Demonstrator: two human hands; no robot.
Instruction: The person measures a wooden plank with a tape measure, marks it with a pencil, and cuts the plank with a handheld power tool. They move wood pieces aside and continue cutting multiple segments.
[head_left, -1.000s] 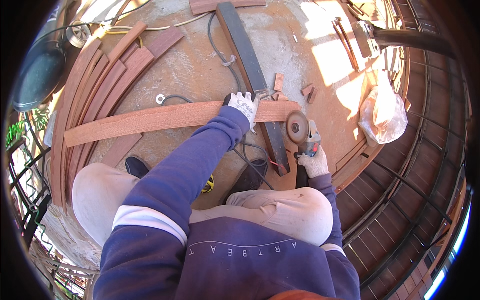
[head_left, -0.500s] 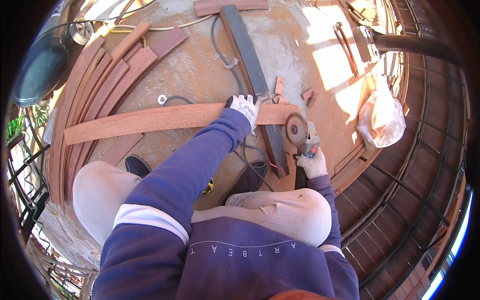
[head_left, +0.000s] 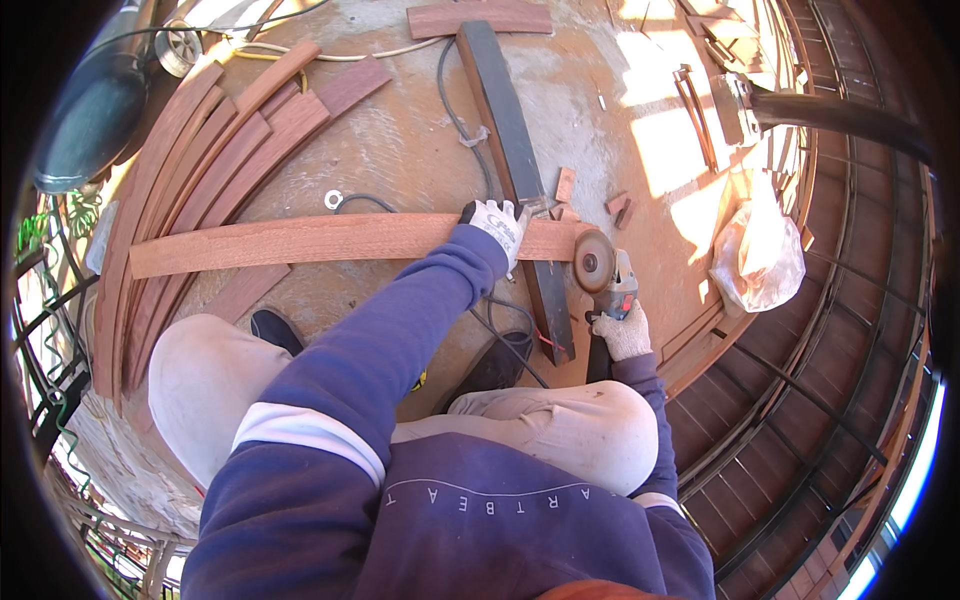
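My left hand (head_left: 494, 228), in a white glove with dark fingertips, grips a long reddish wooden plank (head_left: 300, 242) from above. The plank lies across a dark metal beam (head_left: 500, 120), and my hand is just where the two cross. In my right hand (head_left: 625, 332), also gloved, is an angle grinder (head_left: 622, 292). Its round disc (head_left: 594, 260) stands at the plank's right end and hides part of that end. Whether disc and wood touch, I cannot tell.
Several curved planks (head_left: 215, 160) are stacked at the left. Small wood offcuts (head_left: 566, 184) lie beyond the plank's right end. A clear plastic bag (head_left: 758, 262) sits at the right near dark railings (head_left: 800, 390). A grey cable (head_left: 455, 110) runs along the beam.
The view has shifted slightly. Both hands keep their grips, and the grinder's disc stays at the plank's right end, now covering more of its corner.
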